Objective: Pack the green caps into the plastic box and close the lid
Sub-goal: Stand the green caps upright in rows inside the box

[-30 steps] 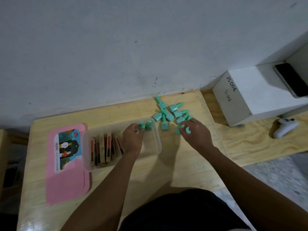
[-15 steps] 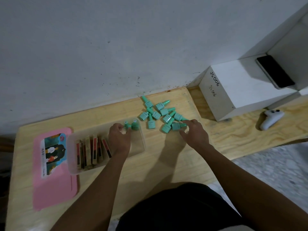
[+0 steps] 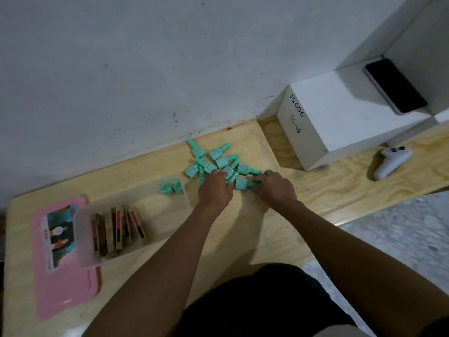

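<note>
A person leaned over a wooden table [image 3: 243, 239], both bare hands reaching into a loose pile of green caps [image 3: 220, 162] near the wall. The left hand [image 3: 215, 188] lay over the near left edge of the pile, its fingers curled down onto the caps; whether it had gripped one could not be told. The right hand [image 3: 275, 188] pinched the stem of a cap lying on its side at the near right of the pile.

To the left sat a clear plastic box [image 3: 83, 239], open. Two green caps [image 3: 170, 187] stood upright in its far right corner, and a row of thin red and tan packets [image 3: 116, 229] filled its left end. The pink lid [image 3: 65, 288] lay flat on the table, touching the box's left side.

Most caps were still outside the box, so the packing looked barely begun. To do this step well, each hand would best close on one or two caps by their wider ends, lift clear of the pile, and stand them next to the two already packed, keeping them tight together so the lid could shut.
</note>
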